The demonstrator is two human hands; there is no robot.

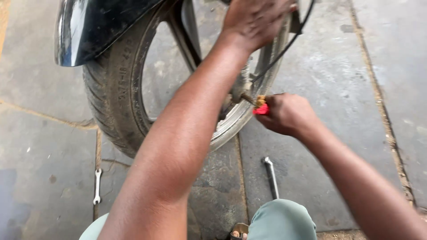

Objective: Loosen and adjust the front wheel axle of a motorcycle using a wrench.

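A small spanner [97, 186] lies on the stone floor [338, 66] left of the tyre [104, 95]. A longer metal wrench [270, 177] lies right of it, near a pale green knee [281, 221].

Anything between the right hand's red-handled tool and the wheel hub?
Nothing visible. The right hand holds the red-handled tool with its tip at the hub. The left forearm crosses just beside it; the black cable runs above.

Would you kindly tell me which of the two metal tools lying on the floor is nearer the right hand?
The angled socket wrench below the right hand; the flat open-ended spanner lies far left, beyond the tyre.
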